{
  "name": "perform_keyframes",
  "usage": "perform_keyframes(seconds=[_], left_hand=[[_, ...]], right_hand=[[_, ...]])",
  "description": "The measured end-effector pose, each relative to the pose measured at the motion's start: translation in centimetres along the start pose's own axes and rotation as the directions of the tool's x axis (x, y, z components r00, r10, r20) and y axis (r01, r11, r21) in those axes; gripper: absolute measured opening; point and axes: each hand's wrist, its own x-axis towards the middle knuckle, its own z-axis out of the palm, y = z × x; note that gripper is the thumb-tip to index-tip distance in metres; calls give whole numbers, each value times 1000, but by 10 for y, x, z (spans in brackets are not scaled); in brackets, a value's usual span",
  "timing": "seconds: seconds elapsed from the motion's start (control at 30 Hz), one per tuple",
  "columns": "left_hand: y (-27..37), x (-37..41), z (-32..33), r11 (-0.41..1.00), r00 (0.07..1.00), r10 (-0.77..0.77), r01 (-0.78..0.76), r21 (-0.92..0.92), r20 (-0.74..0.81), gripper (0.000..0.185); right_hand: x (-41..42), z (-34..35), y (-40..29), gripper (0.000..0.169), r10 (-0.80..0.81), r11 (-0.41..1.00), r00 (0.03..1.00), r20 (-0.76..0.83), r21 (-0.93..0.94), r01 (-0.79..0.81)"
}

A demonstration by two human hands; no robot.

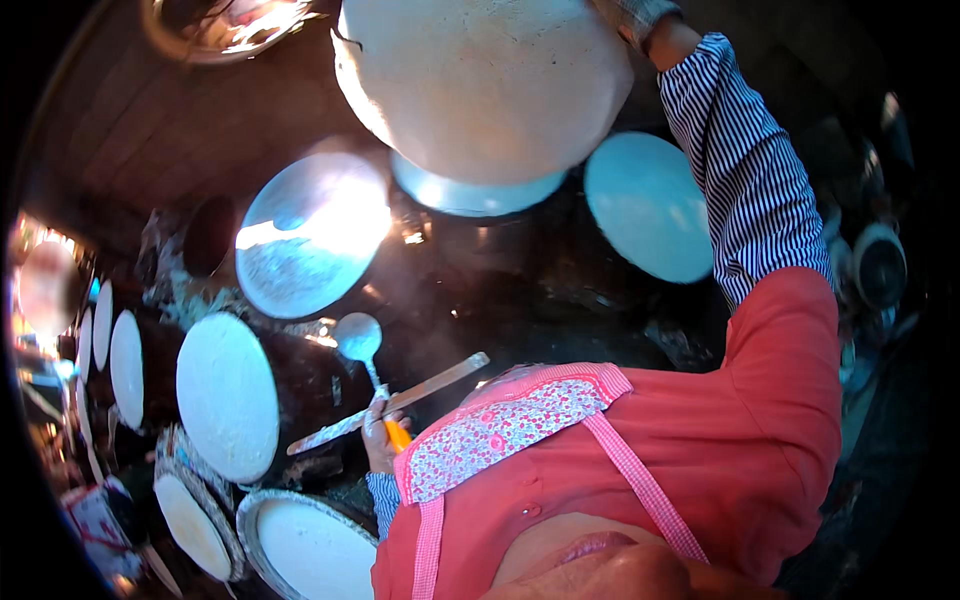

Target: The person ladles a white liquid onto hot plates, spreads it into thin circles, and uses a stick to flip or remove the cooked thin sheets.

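Low on the left, my left hand (381,435) grips a metal ladle (358,337) with an orange handle, together with a flat wooden stick (431,386). My right arm, in a striped sleeve, reaches far forward. At its end my right hand (636,21), partly cut off by the top edge and seemingly gloved, is at the rim of a large pale round disc (480,82). Its fingers are mostly hidden. That disc partly covers a second pale round surface (480,196). A wide basin of white liquid (319,551) stands beside my left forearm.
Round pale surfaces lie to the front left (300,262), front right (649,206) and left (225,397). A pale round piece (193,525) sits by the basin. At the top left is a round rim (187,52) with bright glare. A person (49,289) is at the far left.
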Motion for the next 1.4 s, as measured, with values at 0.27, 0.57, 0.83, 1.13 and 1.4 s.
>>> perform_keyframes(seconds=[0.27, 0.57, 0.83, 1.13, 1.4], left_hand=[[-34, -29, 50, 1000, 999, 25, -26, -11, -44, 22], [-89, -9, 104, 990, 974, -136, 125, 68, 182, 29], [-122, -42, 144, 985, 994, -92, 82, 150, 57, 27], [-143, -49, 112, 999, 997, 37, -36, -16, 66, 18], [-153, -88, 136, 951, 944, 306, -309, -1, -127, 15]], right_hand=[[-182, -303, 127, 23, 371, 517, 885, -280, -730, -447], [-505, -378, 257, 42, 736, 240, -215, -642, 544, -804], [-603, -390, 280, 42, 644, 144, -350, -680, 558, -817], [-579, -373, 309, 43, 451, 249, 350, -821, -261, -933], [-370, -22, 60, 61, -339, 920, 740, 581, 43, 389]])
